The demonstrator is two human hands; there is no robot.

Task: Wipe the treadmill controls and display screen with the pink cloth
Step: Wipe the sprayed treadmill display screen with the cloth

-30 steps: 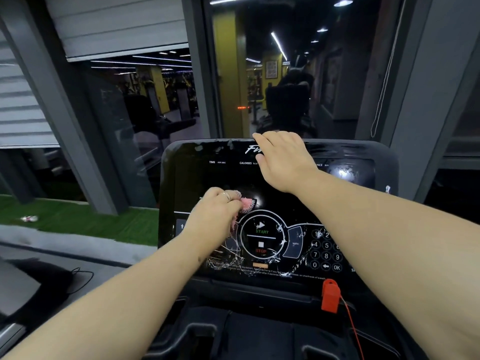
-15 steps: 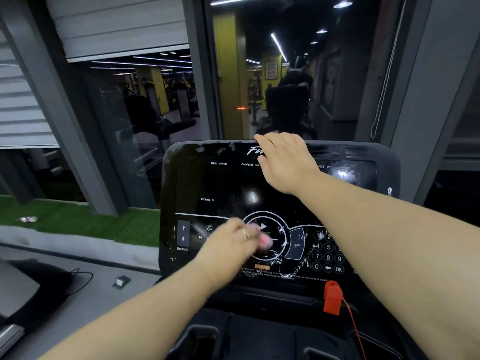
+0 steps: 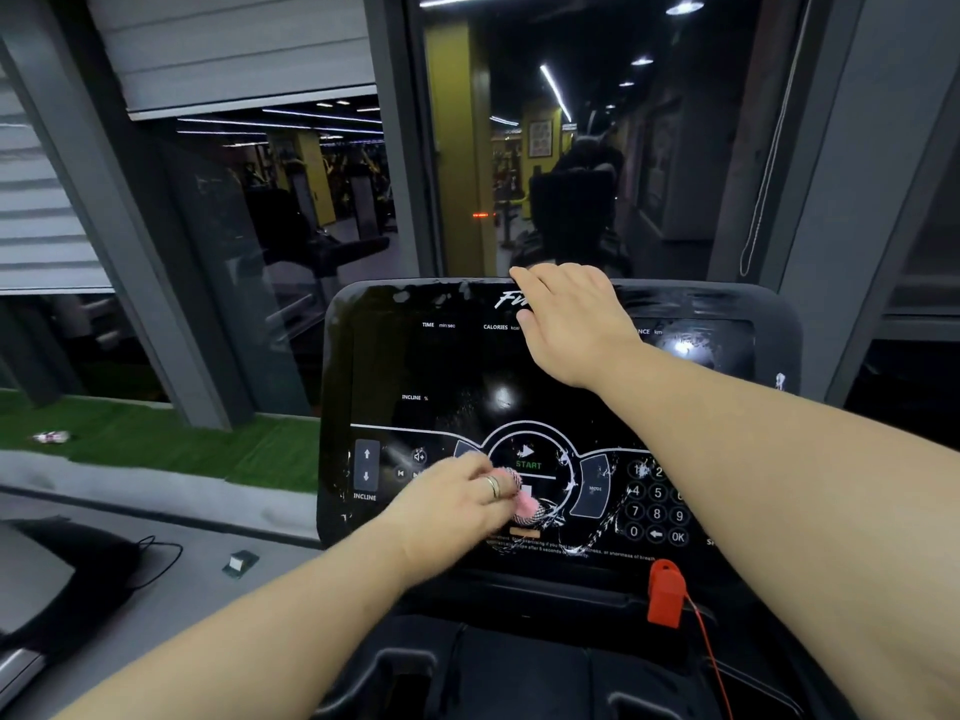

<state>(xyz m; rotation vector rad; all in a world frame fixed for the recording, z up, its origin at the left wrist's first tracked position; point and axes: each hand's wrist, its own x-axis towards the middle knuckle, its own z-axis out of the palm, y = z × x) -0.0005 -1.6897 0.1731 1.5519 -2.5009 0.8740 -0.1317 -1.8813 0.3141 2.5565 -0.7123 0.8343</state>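
- Head view, left hand [image 3: 457,504]: curled round a bunched pink cloth [image 3: 524,504], pressing it onto the lower control panel just below the START button [image 3: 528,464]; bunched small, probably to put pressure on one patch at a time.
- Head view, right hand [image 3: 569,317]: flat, fingers straight, draped over the top edge of the treadmill console [image 3: 363,356], gripping nothing; likely bracing the panel against the wiping push.
- Streaks and wet smears around the round dial and beside the number keypad [image 3: 657,506], so that zone looks part-wiped.
- Upper display screen [image 3: 452,366] dark, glare spot in the middle, faint specks; seemingly still to be finished.
- Red safety key [image 3: 665,592] hanging below the keypad, clear of the cloth.
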